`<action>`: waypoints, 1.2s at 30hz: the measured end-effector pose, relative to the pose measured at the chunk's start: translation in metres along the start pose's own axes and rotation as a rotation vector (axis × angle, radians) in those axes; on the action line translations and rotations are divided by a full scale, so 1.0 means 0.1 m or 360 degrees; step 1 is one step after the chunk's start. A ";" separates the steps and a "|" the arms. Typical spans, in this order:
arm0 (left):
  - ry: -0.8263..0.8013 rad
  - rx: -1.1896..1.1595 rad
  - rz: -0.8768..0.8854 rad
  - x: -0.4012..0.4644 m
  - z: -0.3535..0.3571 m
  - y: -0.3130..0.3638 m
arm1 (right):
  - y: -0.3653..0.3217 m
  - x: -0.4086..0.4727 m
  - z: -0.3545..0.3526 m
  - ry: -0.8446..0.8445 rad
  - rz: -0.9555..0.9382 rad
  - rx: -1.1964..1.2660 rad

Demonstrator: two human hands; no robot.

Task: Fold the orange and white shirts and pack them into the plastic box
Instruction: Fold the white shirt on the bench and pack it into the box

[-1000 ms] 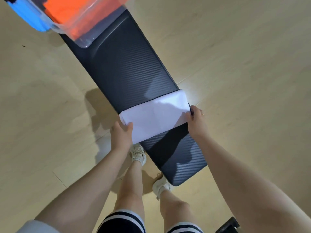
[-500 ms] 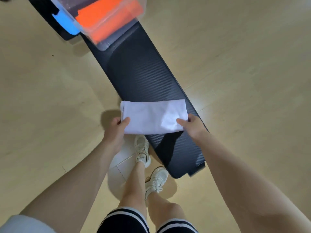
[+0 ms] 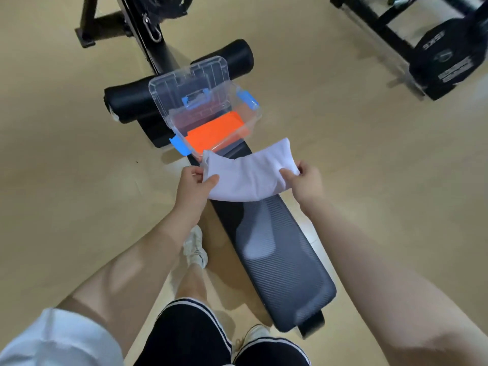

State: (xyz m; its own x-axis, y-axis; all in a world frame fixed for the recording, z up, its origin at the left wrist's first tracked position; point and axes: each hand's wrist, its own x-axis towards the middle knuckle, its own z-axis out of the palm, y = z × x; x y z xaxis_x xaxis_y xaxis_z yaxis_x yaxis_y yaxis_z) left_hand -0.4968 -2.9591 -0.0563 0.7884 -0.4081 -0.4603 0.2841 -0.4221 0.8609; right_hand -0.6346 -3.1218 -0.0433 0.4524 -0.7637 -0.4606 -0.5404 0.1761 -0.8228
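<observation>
Head view shows the folded white shirt (image 3: 250, 175) lifted off the padded surface (image 3: 280, 260) and slung between both hands, sagging a little in the middle. The left hand (image 3: 194, 184) pinches its left end, thumb on top, and the right hand (image 3: 306, 182) pinches the right end the same way. Just beyond the hands sits the clear plastic box (image 3: 206, 112), open, its lid (image 3: 188, 80) tipped up at the far side and blue latches (image 3: 179, 145) hanging free; the folded orange shirt (image 3: 216, 133) already lies inside. The step in hand looks like carrying the white bundle forward into the box. To do it well, I would keep both pinches level so the fold does not slip open, clear the near rim, which the cloth's far edge already overlaps, and lower it flat onto the orange shirt before letting go of both ends together.
</observation>
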 end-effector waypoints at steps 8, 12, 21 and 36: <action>-0.0025 0.0099 -0.0079 1.57 -0.29 0.38 | -0.78 1.27 0.99 0.0159 -0.0109 -0.0040; -0.0014 0.0118 -0.0216 2.20 -0.26 0.29 | -0.78 2.03 1.40 0.0154 -0.0080 -0.0301; -0.0135 0.0771 -0.0440 2.98 0.11 0.10 | -0.53 3.19 1.72 0.0021 -0.0122 -0.1111; -0.1042 0.2296 -0.0246 3.49 0.49 -0.33 | -0.06 3.66 2.13 -0.0851 0.0006 -0.1965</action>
State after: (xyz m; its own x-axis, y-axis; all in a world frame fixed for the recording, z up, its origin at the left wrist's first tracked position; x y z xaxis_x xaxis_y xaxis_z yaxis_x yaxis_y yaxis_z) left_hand -0.2577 -3.1274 -0.2563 0.3336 -0.3921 -0.8573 -0.6972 -0.7148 0.0556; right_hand -0.3148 -3.2703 -0.2773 0.5158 -0.3806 -0.7675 -0.6954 -0.7092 -0.1156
